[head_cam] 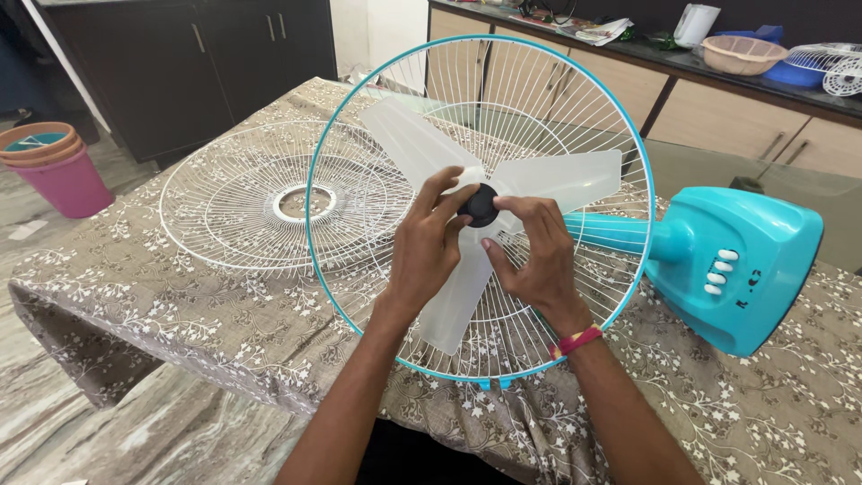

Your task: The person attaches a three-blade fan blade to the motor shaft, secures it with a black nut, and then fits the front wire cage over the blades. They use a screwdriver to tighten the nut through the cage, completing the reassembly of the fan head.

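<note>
I have both hands up at the fan's hub: my left hand and right hand each pinch the one black cap, fingertips closed on it, at the centre of three translucent blades. One teal-rimmed guard stands behind them near the surface's front edge; a second white guard lies flat toward the left edge. One teal base lies right. The surface wears floral cloth; cabinets behind.

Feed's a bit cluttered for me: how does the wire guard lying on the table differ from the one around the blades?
The loose guard lies flat on the tablecloth, all white, with an open centre ring. The mounted guard stands tilted on the fan, has a turquoise rim, and sits behind the blades. Both are round, white-wired grilles.
</note>
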